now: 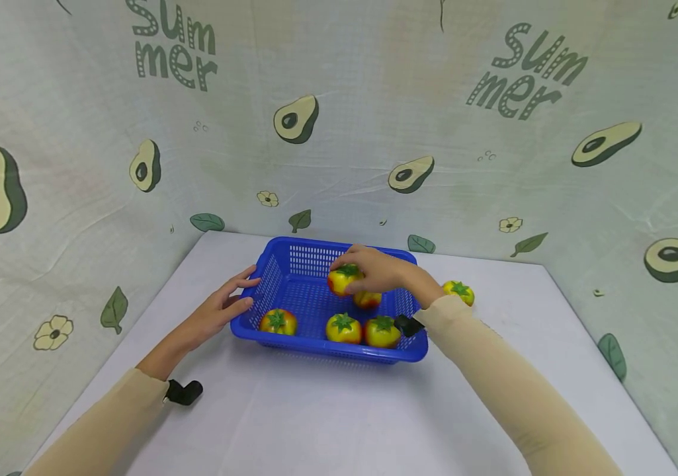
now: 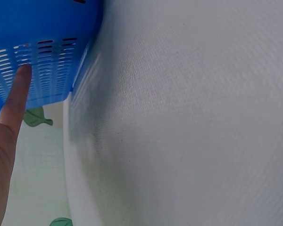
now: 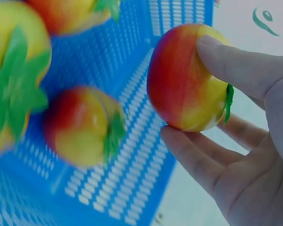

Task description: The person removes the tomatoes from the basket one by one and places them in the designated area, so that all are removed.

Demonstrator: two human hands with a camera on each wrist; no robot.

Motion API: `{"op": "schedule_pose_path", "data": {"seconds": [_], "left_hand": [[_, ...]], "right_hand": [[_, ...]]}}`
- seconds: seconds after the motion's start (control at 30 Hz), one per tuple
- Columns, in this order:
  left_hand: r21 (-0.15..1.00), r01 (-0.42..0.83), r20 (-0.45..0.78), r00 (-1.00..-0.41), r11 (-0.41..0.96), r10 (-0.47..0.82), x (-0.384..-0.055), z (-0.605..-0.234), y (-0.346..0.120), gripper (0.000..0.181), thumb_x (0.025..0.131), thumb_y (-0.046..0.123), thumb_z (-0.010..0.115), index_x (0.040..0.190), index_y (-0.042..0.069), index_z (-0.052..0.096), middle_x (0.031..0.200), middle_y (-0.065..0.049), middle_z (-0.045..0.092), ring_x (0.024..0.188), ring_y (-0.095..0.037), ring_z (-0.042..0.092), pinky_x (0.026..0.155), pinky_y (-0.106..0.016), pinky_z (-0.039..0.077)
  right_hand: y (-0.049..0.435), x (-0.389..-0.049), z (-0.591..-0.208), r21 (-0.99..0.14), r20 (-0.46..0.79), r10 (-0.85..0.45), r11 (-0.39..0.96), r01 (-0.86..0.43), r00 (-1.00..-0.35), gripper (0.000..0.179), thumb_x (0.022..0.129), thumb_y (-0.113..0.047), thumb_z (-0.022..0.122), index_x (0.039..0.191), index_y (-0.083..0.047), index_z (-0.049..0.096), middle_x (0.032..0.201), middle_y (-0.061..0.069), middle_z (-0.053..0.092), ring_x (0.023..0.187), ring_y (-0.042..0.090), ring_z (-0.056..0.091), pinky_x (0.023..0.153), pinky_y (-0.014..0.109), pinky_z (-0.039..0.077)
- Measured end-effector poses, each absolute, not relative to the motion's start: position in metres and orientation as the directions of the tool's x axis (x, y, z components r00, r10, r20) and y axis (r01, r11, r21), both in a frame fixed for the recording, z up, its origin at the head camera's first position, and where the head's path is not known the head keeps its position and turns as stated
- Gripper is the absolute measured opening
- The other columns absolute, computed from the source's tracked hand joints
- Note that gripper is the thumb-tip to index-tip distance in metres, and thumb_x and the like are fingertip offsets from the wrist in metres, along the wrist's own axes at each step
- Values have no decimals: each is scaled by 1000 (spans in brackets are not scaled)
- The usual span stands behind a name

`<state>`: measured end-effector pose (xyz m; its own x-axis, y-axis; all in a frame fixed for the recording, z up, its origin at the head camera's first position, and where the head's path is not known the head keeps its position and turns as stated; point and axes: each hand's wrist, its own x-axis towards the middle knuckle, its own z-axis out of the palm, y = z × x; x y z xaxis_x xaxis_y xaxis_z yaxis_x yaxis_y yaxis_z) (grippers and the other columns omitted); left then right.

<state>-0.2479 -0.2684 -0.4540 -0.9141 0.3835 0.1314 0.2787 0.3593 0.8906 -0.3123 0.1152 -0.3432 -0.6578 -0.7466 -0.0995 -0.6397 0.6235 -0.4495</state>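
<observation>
A red-and-yellow fruit (image 3: 179, 80) with a green leafy top, much like a tomato, is in my right hand (image 1: 380, 268). Thumb and fingers pinch it above the far right part of the blue basket (image 1: 329, 344). Another such fruit (image 1: 367, 300) lies below, partly covered by the hand. Along the basket's near side are a left fruit (image 1: 278, 322), a middle fruit (image 1: 344, 328) and a right fruit (image 1: 382, 332). My left hand (image 1: 219, 311) rests against the basket's left side with fingers extended; in the left wrist view one finger (image 2: 16, 96) touches its slotted wall.
One more fruit (image 1: 459, 291) sits on the white table (image 1: 315, 416), right of the basket and partly behind the right forearm. A pale cloth (image 1: 350, 79) printed with avocados and leaves hangs behind the table and along both sides.
</observation>
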Motion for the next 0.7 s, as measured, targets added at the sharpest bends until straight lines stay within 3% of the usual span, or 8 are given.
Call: {"op": "schedule_pose_path", "data": {"seconds": [0.23,0.47,0.7], "left_hand": [[891,284,140,-913,353,383,-248,-454,-268,48,112,26,54,157,10,48,179,-5,14,162,-45,14,123,-69,27],[893,285,140,-911,349,387,-248,-455,-269,48,112,25,54,157,10,47,179,-5,14,162,-46,15,123,-67,28],[893,285,140,-912,350,386,-249,-456,-270,48,112,26,54,157,9,47,179,-4,14,162,-45,13,123,-70,25]], "right_hand": [[153,-310,-327,-429,-55,-698,663,-614,-714,49,100,-23,76,147,-17,63,145,16,55,125,34,58,102,51,58],[182,-310,-318,-411,-2,-647,696,-589,-763,50,98,-24,78,145,-15,65,143,16,58,129,37,58,106,58,54],[213,-307,-313,-407,26,-604,722,-560,-797,49,99,-23,77,145,-13,64,143,17,59,128,37,58,101,56,58]]}}
